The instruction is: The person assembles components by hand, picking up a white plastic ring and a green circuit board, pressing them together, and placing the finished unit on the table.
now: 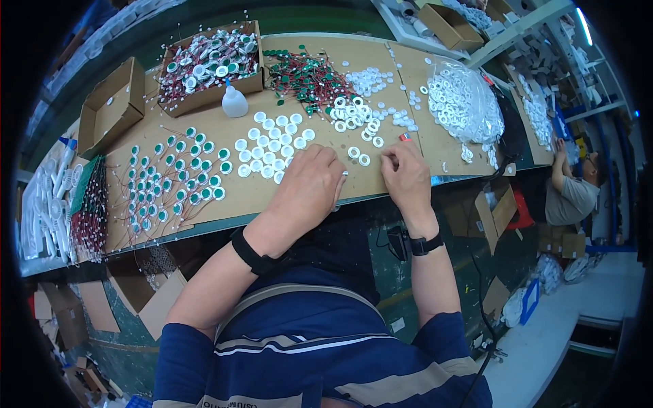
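Observation:
My left hand (307, 185) is closed at the table's front edge, beside a group of white round caps (275, 145). A small pale bit shows at its fingertips, too small to name. My right hand (407, 175) is pinched a little to the right, and whatever is in it is hidden. Just beyond its knuckles is a small red-tipped object (405, 137); I cannot tell whether it is held. Two loose white rings (364, 160) lie between the hands, with more white rings (349, 114) piled farther back. Green round boards with red wires (309, 83) are heaped behind.
Wired white discs with green centres (180, 165) cover the left. A white squeeze bottle (235, 102) stands before a full cardboard box (255, 80); another open box (129, 92) is beside it. A plastic bag of white rings (466, 102) lies right. A person (575, 194) sits far right.

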Available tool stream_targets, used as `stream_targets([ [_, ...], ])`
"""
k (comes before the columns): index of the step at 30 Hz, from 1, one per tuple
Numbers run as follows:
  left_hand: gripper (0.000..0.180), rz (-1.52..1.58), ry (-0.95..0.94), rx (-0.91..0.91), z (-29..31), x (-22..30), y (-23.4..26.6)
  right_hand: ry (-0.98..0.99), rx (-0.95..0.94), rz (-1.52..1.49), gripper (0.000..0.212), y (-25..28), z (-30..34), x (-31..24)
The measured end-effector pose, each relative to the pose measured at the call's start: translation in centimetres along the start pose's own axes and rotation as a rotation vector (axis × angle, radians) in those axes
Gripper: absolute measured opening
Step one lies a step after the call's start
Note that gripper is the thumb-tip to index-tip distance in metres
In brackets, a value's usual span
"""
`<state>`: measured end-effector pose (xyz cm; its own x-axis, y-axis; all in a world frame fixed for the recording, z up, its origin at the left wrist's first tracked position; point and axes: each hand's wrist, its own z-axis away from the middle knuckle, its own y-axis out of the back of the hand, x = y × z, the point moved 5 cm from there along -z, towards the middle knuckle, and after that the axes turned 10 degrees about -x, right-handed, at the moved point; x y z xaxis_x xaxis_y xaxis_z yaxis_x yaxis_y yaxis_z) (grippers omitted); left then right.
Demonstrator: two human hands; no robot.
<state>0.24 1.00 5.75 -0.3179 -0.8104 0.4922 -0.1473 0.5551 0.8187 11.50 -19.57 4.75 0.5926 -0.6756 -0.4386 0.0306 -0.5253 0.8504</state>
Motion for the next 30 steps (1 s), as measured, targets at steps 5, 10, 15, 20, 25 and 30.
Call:
stream_targets([
  [5,0.009,-0.006,-0.01,-0.009,-0.1,0.5,-0.2,0.073,0.018,-0.048,0.014,0.2,-0.6,-1.5],
  [10,0.011,0.001,-0.001,-0.026,-0.2,0.4,-0.7,0.112,0.072,0.052,0.021,0.3,-3.8,-1.6],
  [15,0.012,0.012,-0.002,0.034,-0.5,0.4,-0.7,0.126,-0.013,0.115,0.026,-0.9,-5.3,-1.4],
  [20,0.009,0.015,-0.021,0.018,-0.5,0.3,-1.1,0.104,-0.045,0.098,0.026,-1.3,-5.4,-0.6],
  [25,0.008,0.021,-0.002,0.004,-0.3,0.2,-0.9,0.097,-0.032,0.078,0.024,-1.5,-5.6,-0.8],
  [30,0.008,0.016,-0.003,0.005,-0.4,0.4,-0.8,0.087,-0.058,0.072,0.023,-1.4,-5.8,-0.9],
])
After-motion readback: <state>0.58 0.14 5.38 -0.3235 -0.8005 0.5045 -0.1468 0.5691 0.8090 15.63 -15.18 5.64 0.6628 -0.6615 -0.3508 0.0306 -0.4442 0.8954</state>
